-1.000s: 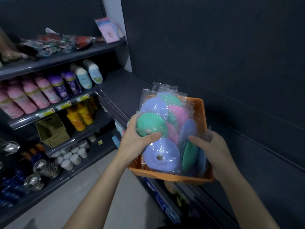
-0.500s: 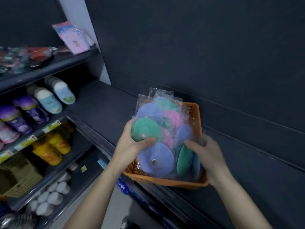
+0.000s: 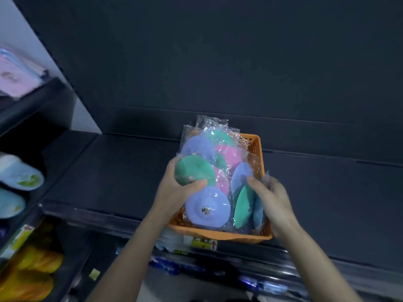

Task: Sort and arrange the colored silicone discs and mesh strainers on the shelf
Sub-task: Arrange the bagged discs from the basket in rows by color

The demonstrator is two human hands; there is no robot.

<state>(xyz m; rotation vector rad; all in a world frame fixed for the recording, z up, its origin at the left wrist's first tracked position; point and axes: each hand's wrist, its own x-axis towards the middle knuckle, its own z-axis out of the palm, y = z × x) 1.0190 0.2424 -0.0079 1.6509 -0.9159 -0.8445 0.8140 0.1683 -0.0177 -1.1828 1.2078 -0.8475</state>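
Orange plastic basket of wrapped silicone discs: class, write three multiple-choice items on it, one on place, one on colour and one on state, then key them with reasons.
1. Where is the orange perforated plastic basket?
A. on the floor
B. on the dark shelf, at its front edge
C. hung on the wall

2. What colour is the front round silicone disc with the metal centre?
A. lavender
B. yellow
C. red

3. What is the left hand doing?
A. hanging idle
B. lying flat on the shelf
C. gripping a wrapped green silicone disc

Key:
1 B, it rests at the shelf's front lip.
2 A, it shows pale purple-blue.
3 C, the thumb curls over the green disc's lower edge.
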